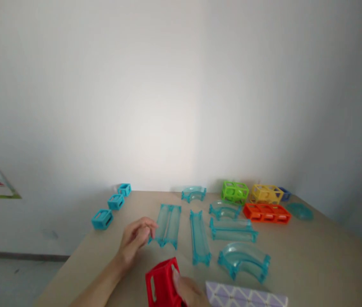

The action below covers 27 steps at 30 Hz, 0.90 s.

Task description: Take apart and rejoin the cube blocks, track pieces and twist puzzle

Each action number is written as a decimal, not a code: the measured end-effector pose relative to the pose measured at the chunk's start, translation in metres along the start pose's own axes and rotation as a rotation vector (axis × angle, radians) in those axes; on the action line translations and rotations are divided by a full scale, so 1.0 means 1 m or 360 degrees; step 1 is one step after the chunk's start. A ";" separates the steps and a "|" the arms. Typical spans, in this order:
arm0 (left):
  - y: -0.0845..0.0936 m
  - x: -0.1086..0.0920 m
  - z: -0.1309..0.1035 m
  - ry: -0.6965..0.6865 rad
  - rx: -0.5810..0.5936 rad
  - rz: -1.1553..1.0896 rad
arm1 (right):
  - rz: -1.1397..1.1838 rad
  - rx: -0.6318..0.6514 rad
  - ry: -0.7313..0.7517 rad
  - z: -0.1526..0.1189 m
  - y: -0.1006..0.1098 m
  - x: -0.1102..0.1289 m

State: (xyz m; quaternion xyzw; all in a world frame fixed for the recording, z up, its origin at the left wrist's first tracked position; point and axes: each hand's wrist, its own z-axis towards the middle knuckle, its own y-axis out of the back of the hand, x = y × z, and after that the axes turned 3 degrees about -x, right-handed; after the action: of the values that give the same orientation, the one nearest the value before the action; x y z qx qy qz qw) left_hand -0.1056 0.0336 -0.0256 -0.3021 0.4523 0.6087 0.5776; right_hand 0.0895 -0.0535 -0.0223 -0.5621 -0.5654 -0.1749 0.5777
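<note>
My right hand (190,291) is at the bottom of the view, closed around a red frame block (165,283) with openings in its sides. The block is tilted, and its lower part is cut off by the picture edge. Left of it, my left hand (138,238) is held over the table with curled fingers and the thumb against them; whether anything is inside is hidden. Its fingertips overlap the near left edge of two straight, clear teal track pieces (168,224) lying side by side. I cannot tell if they touch.
Another straight track (200,238), straight tracks (234,230) and curved tracks (245,260) lie mid-table. Blue frame blocks (102,219) line the left edge. Green (235,192), yellow (266,194) and orange blocks (267,212) stand back right. A patterned lilac object (246,295) lies at the front.
</note>
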 end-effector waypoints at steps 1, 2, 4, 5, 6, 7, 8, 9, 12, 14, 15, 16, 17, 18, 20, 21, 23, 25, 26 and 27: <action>0.000 -0.004 -0.004 -0.0014 0.0179 -0.0097 | 0.0047 0.0001 -0.0009 0.007 0.002 -0.004; -0.001 -0.008 -0.007 -0.0037 0.0342 -0.0135 | 0.0103 -0.0002 0.0002 0.012 0.004 -0.007; -0.004 -0.016 -0.012 -0.0076 0.0576 -0.0103 | 0.0208 0.0002 0.0073 0.015 0.007 -0.008; -0.007 -0.020 -0.014 -0.0065 0.0648 -0.0073 | 0.0233 0.0015 0.0108 0.015 0.008 -0.007; -0.009 -0.023 -0.015 -0.0038 0.0700 -0.0054 | 0.0227 0.0033 0.0128 0.013 0.008 -0.007; -0.011 -0.025 -0.017 0.0000 0.0729 -0.0058 | 0.0203 0.0055 0.0121 0.012 0.009 -0.006; -0.014 -0.027 -0.017 0.0038 0.0754 -0.0082 | 0.0174 0.0071 0.0101 0.010 0.009 -0.006; -0.015 -0.028 -0.018 0.0077 0.0770 -0.0120 | 0.0147 0.0081 0.0079 0.008 0.010 -0.006; -0.018 -0.028 -0.017 0.0178 0.0748 -0.0332 | 0.0140 0.0120 0.0027 0.005 0.012 -0.007; -0.018 -0.027 -0.016 0.0232 0.0642 -0.0507 | 0.0189 0.0194 -0.0006 0.005 0.012 -0.008; -0.018 -0.026 -0.016 0.0250 0.0571 -0.0576 | 0.0210 0.0232 -0.0027 0.005 0.011 -0.008; -0.018 -0.024 -0.016 0.0260 0.0508 -0.0619 | 0.0229 0.0264 -0.0046 0.006 0.011 -0.008; -0.018 -0.023 -0.015 0.0262 0.0441 -0.0634 | 0.0244 0.0279 -0.0059 0.007 0.010 -0.008; -0.018 -0.022 -0.013 0.0260 0.0347 -0.0638 | 0.0250 0.0276 -0.0068 0.008 0.009 -0.009; -0.015 -0.020 -0.008 0.0279 0.0023 -0.0652 | 0.0234 0.0245 -0.0080 0.008 0.007 -0.009; -0.013 -0.019 -0.004 0.0297 -0.0203 -0.0649 | 0.0214 0.0230 -0.0085 0.007 0.007 -0.010; -0.003 -0.014 0.007 0.0327 -0.0661 -0.0510 | 0.0160 0.0216 -0.0096 0.005 0.008 -0.011; 0.011 -0.003 0.017 0.0265 -0.0941 -0.0095 | 0.0133 0.0238 -0.0109 0.002 0.008 -0.012; 0.018 0.004 0.022 0.0213 -0.1028 0.0168 | 0.0135 0.0256 -0.0115 0.002 0.008 -0.011; 0.025 0.012 0.025 0.0175 -0.1097 0.0409 | 0.0143 0.0274 -0.0123 0.002 0.009 -0.011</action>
State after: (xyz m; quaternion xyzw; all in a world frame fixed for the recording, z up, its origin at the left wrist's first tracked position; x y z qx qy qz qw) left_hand -0.1278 0.0635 -0.0210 -0.4518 0.2853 0.7758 0.3357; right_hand 0.0926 -0.0543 -0.0358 -0.5414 -0.5744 -0.0779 0.6090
